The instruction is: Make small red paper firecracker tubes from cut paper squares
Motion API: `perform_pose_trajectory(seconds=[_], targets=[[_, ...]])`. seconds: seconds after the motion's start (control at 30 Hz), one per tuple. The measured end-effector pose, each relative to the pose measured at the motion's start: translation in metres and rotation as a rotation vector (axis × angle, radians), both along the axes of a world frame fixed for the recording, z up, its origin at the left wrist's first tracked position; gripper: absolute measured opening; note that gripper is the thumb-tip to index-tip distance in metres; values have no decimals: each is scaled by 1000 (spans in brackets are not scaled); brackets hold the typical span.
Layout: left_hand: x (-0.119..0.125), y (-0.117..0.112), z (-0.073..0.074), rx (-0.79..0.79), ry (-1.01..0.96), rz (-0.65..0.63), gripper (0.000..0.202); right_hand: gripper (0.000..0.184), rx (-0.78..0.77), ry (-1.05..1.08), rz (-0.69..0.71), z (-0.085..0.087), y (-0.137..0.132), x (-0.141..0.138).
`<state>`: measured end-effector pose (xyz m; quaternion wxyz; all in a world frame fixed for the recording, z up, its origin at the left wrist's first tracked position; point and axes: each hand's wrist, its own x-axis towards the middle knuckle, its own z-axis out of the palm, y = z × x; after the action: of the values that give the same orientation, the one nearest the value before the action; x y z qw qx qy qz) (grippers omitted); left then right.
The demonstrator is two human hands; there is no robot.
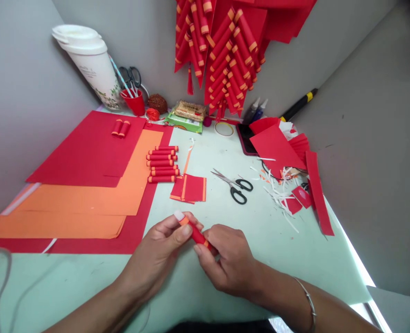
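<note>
Between my two hands is a red paper roll (198, 236) with orange bands near its ends. A whitish tip sticks out of its upper left end. My left hand (163, 245) pinches the roll near that end, thumb on top. At the lower right end, the fingers of my right hand (227, 256) are curled round it, hiding that tip. Beyond my hands lie flat red paper pieces (194, 187) with orange strips on their edges. Several finished-looking red rolls (161, 164) are lined up just behind them. Scissors (234, 185) with black handles rest partly spread to the right.
Large red sheets (87, 148) and orange sheets (83, 199) cover the left side. Paper scraps (277, 194), a phone (245, 138) and tape (224, 129) lie at right and back. A white cup (90, 64) stands back left; red roll decorations (231, 60) hang on the wall.
</note>
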<state>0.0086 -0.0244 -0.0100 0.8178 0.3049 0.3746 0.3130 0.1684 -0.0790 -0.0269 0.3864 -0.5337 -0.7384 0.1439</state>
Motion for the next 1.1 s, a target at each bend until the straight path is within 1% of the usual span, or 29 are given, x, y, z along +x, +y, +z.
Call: perform_pose_trajectory(seconds=[0.07,0.17,0.37,0.57,0.67,0.73,0.83,1.0,1.03,1.1], targets=[[-1,0,0,-3,6,-5,15,29,29,-2,-8,1,0,1],[-3,0,1,-4,18,5,20,29,29,28,-9,3,0,1],[-5,3,-2,81,42,-20,14,30,31,82,13,-1,0,-1],[-10,3,-5,148,75,-7,9,23,-98,177,22,-8,0,-2],[-13,2,-6,174,117,-33,8,20,-83,169,58,-7,1,-2],[-13,2,-5,160,118,-35,9,19,-62,141,60,-5,1,-1],[-12,2,-4,90,122,-19,13,19,-32,107,56,-4,0,-1],[-8,2,0,-38,108,19,35,19,31,65,36,-6,-1,1],[-7,2,1,-49,106,17,34,19,38,52,30,-6,0,1],[-7,1,2,-47,109,6,25,20,45,30,20,-7,1,1]])
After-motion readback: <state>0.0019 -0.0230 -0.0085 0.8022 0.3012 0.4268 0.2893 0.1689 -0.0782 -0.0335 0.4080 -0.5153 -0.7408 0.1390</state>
